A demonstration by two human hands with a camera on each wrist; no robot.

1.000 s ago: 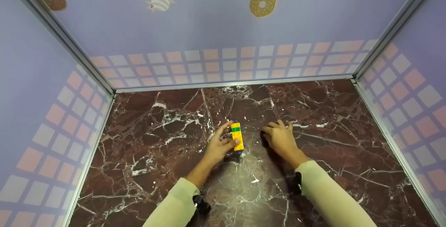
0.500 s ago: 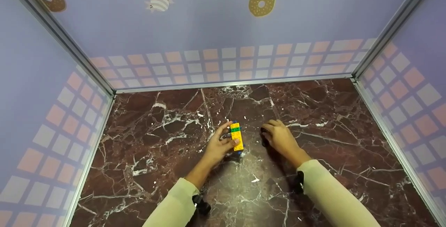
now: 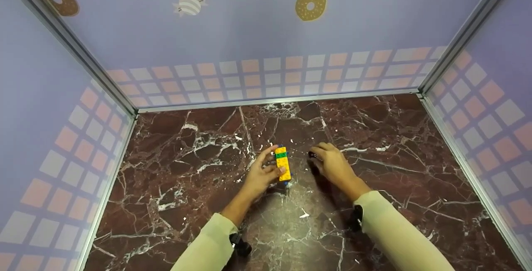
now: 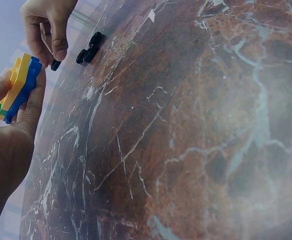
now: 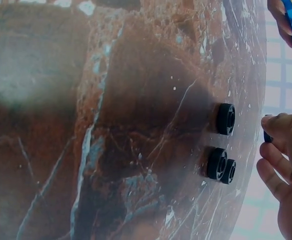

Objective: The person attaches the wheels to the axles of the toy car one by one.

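Observation:
My left hand (image 3: 258, 176) grips a toy-brick build (image 3: 283, 165), yellow with a green band on top and blue underneath. In the left wrist view the build (image 4: 19, 87) is held clear of the surface between thumb and fingers. To its right, my right hand (image 3: 332, 165) pinches a small black toy wheel (image 3: 311, 154) between thumb and fingertips. The right wrist view shows only an edge of that wheel (image 5: 268, 135). Three more black wheels (image 5: 226, 119) stand on the tabletop beneath the right hand; in the head view that hand and its shadow hide them.
The dark red marbled tabletop (image 3: 199, 204) has white veins. Purple panels with pink and white squares enclose it at the back (image 3: 249, 34), left and right. Metal strips run along their bottom edges. A dark device (image 3: 240, 244) sits at the left wrist.
My right hand has lifted slightly and shifted a little to the left, and a black wheel now shows at its fingertips. My left hand and the brick build have stayed nearly still.

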